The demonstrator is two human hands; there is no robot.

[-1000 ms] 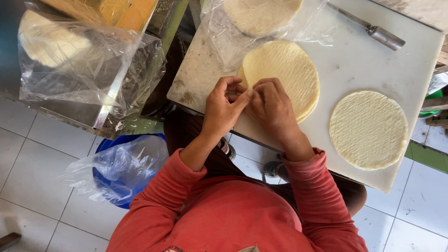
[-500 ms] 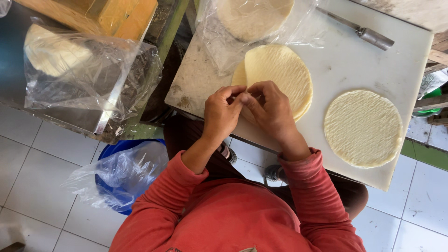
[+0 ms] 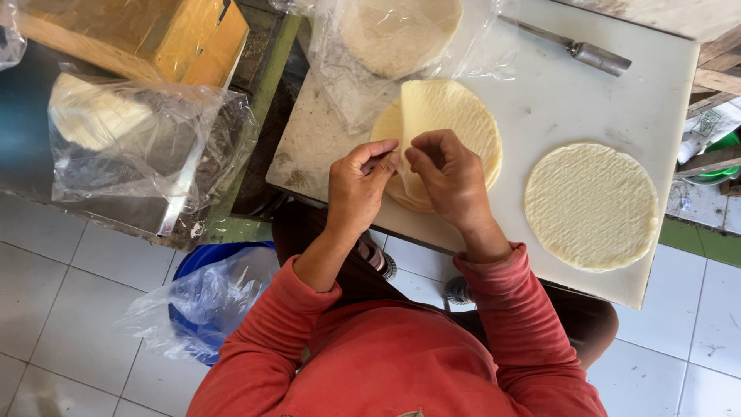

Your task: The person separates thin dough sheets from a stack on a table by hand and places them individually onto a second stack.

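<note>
White tabletop [image 3: 587,93] in front of me, pale floor tiles below, and a stack of thin round wrappers [image 3: 463,131] sitting near the front edge. My left hand [image 3: 356,189] and right hand [image 3: 451,181] meet at the near rim of that stack, both mostly closed, fingertips pinching the edge of the top sheet [image 3: 432,104], which stands peeled up and folded back away from me. It looks paper-light, soft and floppy, and I judge it tears easily, so the rim is the place to hold it, thumb and forefinger only, with a gentle pull. The sheets beneath look inclined to cling together.

To the right, apart from the stack, a single wrapper [image 3: 590,205] lies flat on the tabletop, its ribbed texture showing. Beyond the stack, a clear plastic bag [image 3: 386,46] holds more rounds. A metal tool [image 3: 575,48] rests near the far edge. Off to my left, another bagged bundle of rounds [image 3: 116,131] sits beside a yellow block [image 3: 185,38], and a blue bag [image 3: 208,309] slumps on the floor.
</note>
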